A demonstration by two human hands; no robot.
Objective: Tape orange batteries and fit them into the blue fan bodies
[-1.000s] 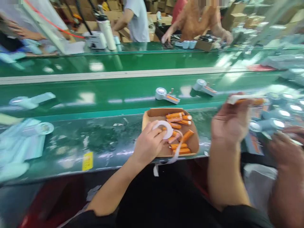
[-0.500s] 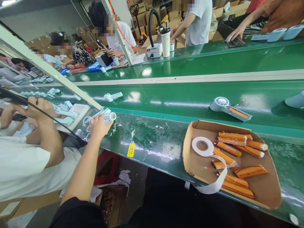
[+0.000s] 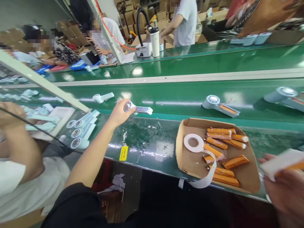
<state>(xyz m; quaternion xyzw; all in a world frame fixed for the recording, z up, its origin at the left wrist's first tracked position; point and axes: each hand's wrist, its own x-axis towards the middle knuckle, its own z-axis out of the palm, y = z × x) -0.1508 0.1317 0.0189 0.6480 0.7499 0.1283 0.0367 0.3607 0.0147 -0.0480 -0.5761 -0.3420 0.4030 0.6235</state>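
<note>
My left hand (image 3: 120,113) is stretched out over the green bench, fingers closed round a pale blue handheld fan part (image 3: 137,109) held above the bench edge. My right hand (image 3: 285,186) shows at the lower right corner, blurred, closed on a white piece with an orange cell (image 3: 285,163). Between the hands lies a cardboard tray (image 3: 190,161) with several orange cylindrical cells (image 3: 223,142) and a roll of white tape (image 3: 194,142), whose loose end hangs over the bench front.
More fan parts (image 3: 219,104) ride the green conveyor belt (image 3: 166,95) beyond the bench. A stack of fan parts (image 3: 80,128) lies at the left beside a co-worker's arm (image 3: 21,148). Other people work across the far belt. A yellow sticker (image 3: 123,153) marks the bench.
My left hand has lifted a fan part from the left pile and carried it rightward. My view swung right, and my right hand with the white piece has come into the corner.
</note>
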